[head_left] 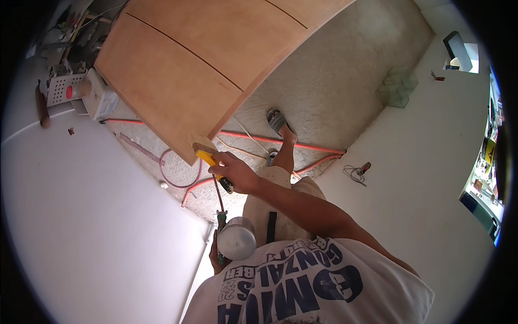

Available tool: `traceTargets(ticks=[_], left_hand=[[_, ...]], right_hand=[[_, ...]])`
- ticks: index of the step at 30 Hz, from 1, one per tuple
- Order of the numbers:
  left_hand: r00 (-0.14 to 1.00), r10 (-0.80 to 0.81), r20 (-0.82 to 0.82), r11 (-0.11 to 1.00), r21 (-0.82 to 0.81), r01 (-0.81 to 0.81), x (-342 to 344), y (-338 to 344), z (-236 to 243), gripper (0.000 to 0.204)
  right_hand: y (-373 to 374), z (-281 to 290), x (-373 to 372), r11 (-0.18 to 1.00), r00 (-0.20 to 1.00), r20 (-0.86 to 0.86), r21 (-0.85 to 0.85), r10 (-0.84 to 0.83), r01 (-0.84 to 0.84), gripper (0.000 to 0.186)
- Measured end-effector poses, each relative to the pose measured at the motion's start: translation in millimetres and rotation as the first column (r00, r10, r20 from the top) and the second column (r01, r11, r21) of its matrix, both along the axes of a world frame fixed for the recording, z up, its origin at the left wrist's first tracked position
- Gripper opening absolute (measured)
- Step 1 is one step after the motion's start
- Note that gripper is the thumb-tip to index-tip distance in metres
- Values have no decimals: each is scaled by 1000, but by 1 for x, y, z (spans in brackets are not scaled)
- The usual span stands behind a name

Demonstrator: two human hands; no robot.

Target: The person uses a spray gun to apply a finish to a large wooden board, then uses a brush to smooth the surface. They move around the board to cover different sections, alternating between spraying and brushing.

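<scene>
My right hand (236,171) is closed around a wide paintbrush (207,156) with a yellow and black handle. The pale bristles lie over the near corner of a large wooden panel (178,70) with dark straight grooves; whether they touch it, I cannot tell. Low in front of my shirt, my left hand (215,254) is mostly hidden behind a round silver cup. It grips what looks like a spray gun (237,237) with that cup and green parts. A thin reddish hose or rod (217,193) runs up from it toward the brush.
Orange-red hose (248,137) crosses the rough floor beside my feet, and a looped hose (162,173) lies at the left. White boxes (100,97) stand beyond it. Glass blocks (396,86) sit by the right wall, where a corded tool (362,171) also shows.
</scene>
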State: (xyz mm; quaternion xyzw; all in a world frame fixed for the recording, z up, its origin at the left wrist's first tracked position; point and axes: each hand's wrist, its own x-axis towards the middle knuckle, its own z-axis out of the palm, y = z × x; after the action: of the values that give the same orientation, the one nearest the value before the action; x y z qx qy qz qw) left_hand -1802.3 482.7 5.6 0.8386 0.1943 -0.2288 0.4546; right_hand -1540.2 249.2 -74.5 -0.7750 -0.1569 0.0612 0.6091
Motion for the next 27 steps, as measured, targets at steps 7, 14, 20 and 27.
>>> traceTargets(ticks=[7, 14, 20, 27], left_hand=[[981, -193, -22, 981, 3, 194, 83, -57, 18, 72], [975, -156, -155, 979, -157, 132, 179, -142, -3, 63], [966, -207, -151, 975, -109, 192, 254, -205, -5, 62], [959, -223, -174, 975, -61, 215, 315, -247, -8, 62]], right_hand=[[-28, -54, -34, 756, 512, -854, 391, 86, 525, 21], [-206, -73, 126, -131, 376, -910, 400, -172, 907, 25], [-281, -73, 109, -104, 287, -914, 328, -287, 939, 24], [-317, -70, 175, -245, 306, -951, 308, -46, 919, 20]])
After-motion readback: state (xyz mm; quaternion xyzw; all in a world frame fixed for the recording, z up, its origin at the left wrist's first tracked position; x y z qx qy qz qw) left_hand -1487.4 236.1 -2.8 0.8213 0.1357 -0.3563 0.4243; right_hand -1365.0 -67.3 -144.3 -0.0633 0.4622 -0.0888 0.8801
